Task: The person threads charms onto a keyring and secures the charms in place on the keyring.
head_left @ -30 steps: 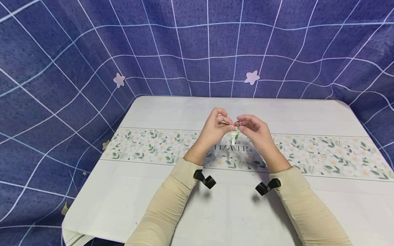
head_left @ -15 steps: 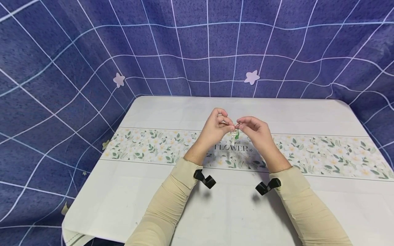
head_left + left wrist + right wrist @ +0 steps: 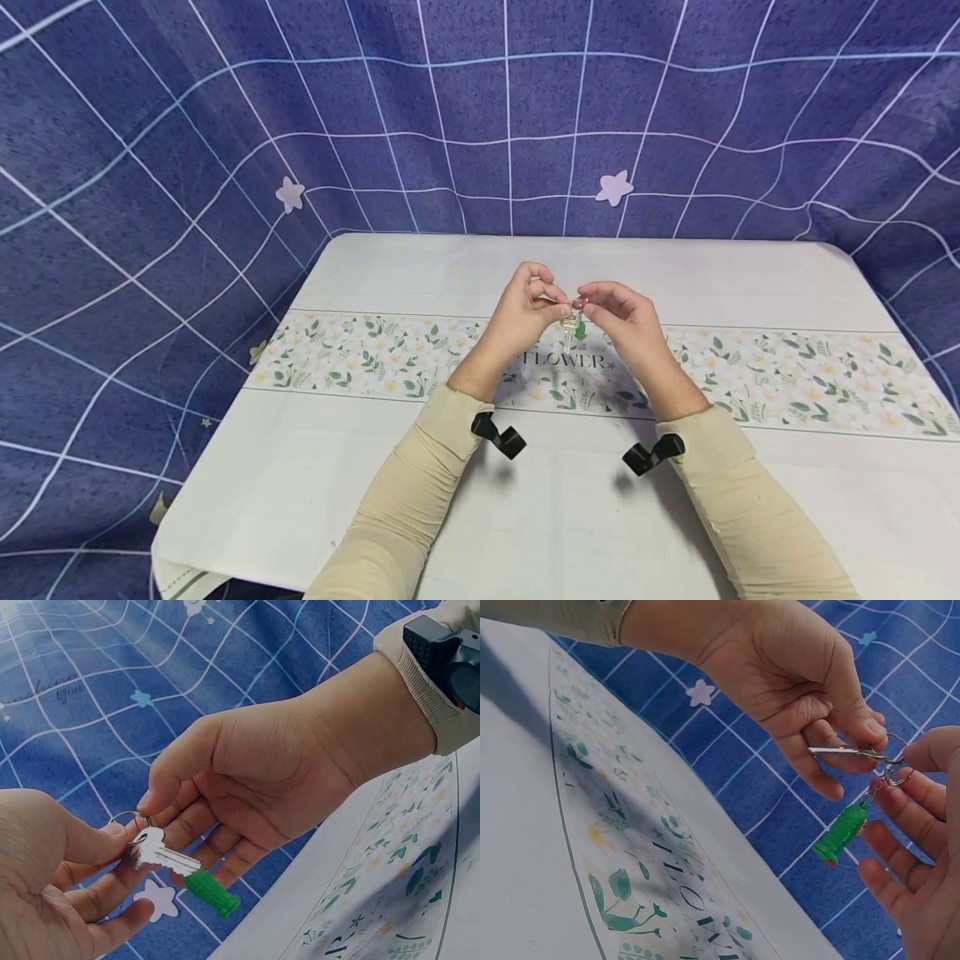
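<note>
A silver key [image 3: 161, 853] hangs from a split key ring [image 3: 129, 815] between my hands, above the middle of the table. In the right wrist view a green bottle-shaped charm [image 3: 841, 834] dangles on a short chain from the same ring. My left hand [image 3: 525, 310] pinches the ring by the key's head with thumb and forefinger. From the other side, my right hand [image 3: 624, 315] pinches the ring between thumb and fingertips. Both hands' remaining fingers are loosely bent. Fingertips partly hide the ring in every view.
A white table [image 3: 570, 500] lies beneath the hands, crossed by a printed flower band [image 3: 375, 354]. Blue curtains with a pale grid [image 3: 465, 108] stand behind and at the left. Black camera mounts [image 3: 501, 437] sit on both wrists.
Both hands stay in nearly the same place. The right fingertips shift slightly around the ring, and the key and green charm swing a little.
</note>
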Available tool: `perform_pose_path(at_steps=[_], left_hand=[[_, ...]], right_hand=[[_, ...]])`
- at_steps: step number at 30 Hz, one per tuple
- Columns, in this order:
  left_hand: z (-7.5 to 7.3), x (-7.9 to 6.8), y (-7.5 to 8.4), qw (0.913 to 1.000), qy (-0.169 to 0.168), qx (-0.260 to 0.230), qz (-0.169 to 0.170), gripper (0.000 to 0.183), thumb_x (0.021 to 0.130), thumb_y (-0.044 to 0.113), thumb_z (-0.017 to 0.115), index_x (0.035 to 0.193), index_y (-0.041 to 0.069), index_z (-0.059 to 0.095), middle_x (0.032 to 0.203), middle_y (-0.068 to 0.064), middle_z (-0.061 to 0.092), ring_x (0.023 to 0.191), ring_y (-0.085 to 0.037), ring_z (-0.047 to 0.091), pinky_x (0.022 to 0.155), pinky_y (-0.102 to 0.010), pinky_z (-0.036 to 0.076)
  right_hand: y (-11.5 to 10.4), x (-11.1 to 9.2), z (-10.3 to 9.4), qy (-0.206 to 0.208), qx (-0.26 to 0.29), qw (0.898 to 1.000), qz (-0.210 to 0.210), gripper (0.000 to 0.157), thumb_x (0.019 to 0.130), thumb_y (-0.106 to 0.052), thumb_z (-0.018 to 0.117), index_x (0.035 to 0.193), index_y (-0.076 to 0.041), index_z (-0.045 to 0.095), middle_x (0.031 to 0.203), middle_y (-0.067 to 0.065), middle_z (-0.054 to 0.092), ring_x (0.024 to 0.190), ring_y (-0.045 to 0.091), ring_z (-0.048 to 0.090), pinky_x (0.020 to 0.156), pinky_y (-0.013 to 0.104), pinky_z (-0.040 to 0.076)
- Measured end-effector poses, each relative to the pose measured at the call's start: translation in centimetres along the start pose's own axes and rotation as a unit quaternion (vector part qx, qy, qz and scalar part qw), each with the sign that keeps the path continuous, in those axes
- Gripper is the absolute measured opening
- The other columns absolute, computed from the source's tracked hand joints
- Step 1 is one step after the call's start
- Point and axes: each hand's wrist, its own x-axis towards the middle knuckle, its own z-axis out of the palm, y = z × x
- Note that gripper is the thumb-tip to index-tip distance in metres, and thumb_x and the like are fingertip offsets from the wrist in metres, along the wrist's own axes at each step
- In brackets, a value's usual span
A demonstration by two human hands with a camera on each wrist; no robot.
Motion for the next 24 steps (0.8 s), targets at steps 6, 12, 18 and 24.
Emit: perform_pose_path(at_steps=[6, 12, 18, 24], left_hand=[[0.01, 0.09, -0.27, 0.9999, -0.006, 0.004, 0.012, 0.037, 0.091, -0.015, 0.061, 0.109, 0.008, 0.039, 0.095, -0.027, 0.064, 0.077, -0.013, 0.066, 0.075, -0.025, 0.052], [-0.01, 0.1, -0.35, 0.9999, -0.006, 0.005, 0.011, 0.038, 0.091, -0.015, 0.062, 0.111, 0.007, 0.039, 0.095, -0.025, 0.065, 0.078, -0.014, 0.066, 0.075, -0.025, 0.052], [-0.03, 0.11, -0.31, 0.9999, -0.001, 0.011, 0.005, 0.038, 0.092, -0.014, 0.062, 0.117, 0.003, 0.038, 0.094, -0.021, 0.066, 0.079, -0.015, 0.066, 0.076, -0.024, 0.052], [-0.06, 0.08, -0.27, 0.9999, -0.004, 0.009, 0.005, 0.039, 0.092, -0.013, 0.062, 0.12, 0.0, 0.038, 0.096, -0.024, 0.065, 0.079, -0.014, 0.066, 0.075, -0.025, 0.053]], right_hand=[[0.06, 0.0, -0.03, 0.0, -0.002, 1.0, 0.004, 0.026, 0.101, -0.005, 0.057, 0.121, 0.01, 0.061, 0.099, -0.002, 0.07, 0.099, 0.012, 0.067, 0.098, 0.028, 0.049], [-0.05, -0.05, -0.07, 0.0, -0.003, 1.0, 0.015, 0.027, 0.101, -0.007, 0.056, 0.122, 0.009, 0.061, 0.102, 0.002, 0.071, 0.101, 0.014, 0.066, 0.099, 0.03, 0.048], [-0.15, -0.04, -0.07, -0.002, 0.013, 1.0, 0.011, 0.029, 0.1, -0.003, 0.057, 0.126, 0.01, 0.059, 0.105, 0.003, 0.069, 0.104, 0.012, 0.065, 0.094, 0.025, 0.05], [-0.15, -0.08, -0.01, 0.003, 0.01, 1.0, 0.006, 0.026, 0.1, -0.004, 0.06, 0.121, 0.011, 0.061, 0.099, -0.002, 0.069, 0.101, 0.011, 0.066, 0.094, 0.025, 0.051]])
